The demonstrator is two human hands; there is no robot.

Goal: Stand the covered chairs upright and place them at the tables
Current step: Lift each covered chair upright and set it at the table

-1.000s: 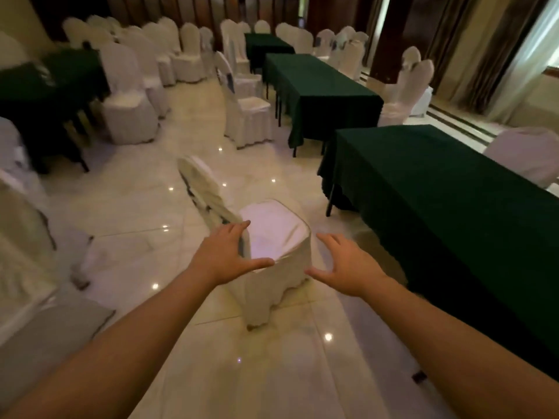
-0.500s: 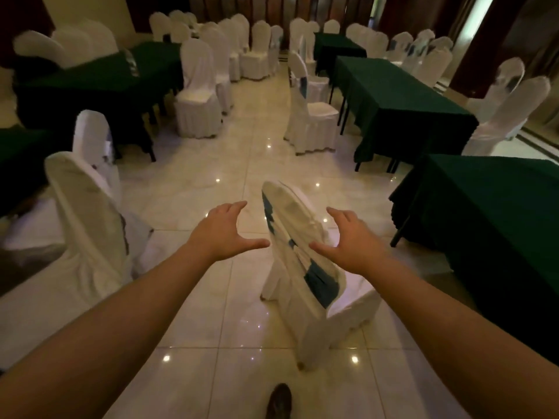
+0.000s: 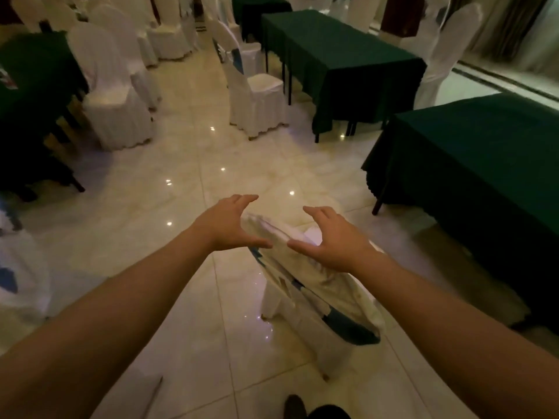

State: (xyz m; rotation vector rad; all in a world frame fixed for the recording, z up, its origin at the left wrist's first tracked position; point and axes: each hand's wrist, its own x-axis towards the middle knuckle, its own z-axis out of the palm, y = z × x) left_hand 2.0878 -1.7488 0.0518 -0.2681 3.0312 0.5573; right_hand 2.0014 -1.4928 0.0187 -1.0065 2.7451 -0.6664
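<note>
A chair in a white cover (image 3: pixel 317 294) stands on the tiled floor right below my hands, its back toward me and a dark teal patch showing low on the back. My left hand (image 3: pixel 228 223) hovers open at the left of the backrest top, fingers curled and apart. My right hand (image 3: pixel 331 240) hovers open at the right of the backrest top. Neither hand grips the cover. A table with a green cloth (image 3: pixel 484 164) stands to the chair's right.
A second green table (image 3: pixel 338 55) lies further back with a covered chair (image 3: pixel 254 95) beside it. More covered chairs (image 3: pixel 112 95) and a dark table (image 3: pixel 33 86) line the left. Another white cover (image 3: pixel 21 267) is at the left edge. My shoe (image 3: pixel 295 408) shows below.
I have stepped round behind the chair, so its back now faces me and sits closer. Both hands have come nearer the top of the backrest, still holding nothing.
</note>
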